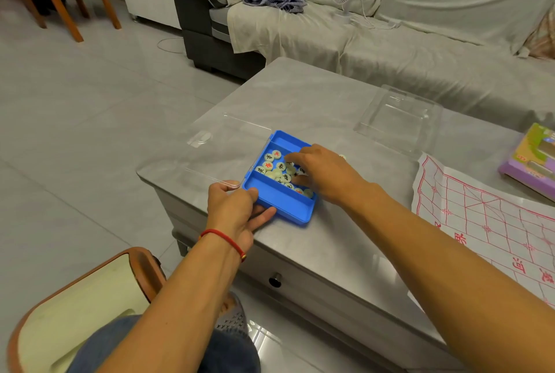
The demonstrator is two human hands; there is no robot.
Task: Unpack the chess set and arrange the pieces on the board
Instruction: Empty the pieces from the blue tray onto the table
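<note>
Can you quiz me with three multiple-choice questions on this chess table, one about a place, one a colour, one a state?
1. Where does the paper board lie? A on the sofa B right of the tray on the table C on the floor
2. What colour is the tray? A blue B red C green
3. What does the left hand do? A hangs idle B holds a piece C holds the tray's near corner

B: red grid beside the tray. A: blue walls. C: fingers wrap the corner while the right hand reaches among the pieces.
</note>
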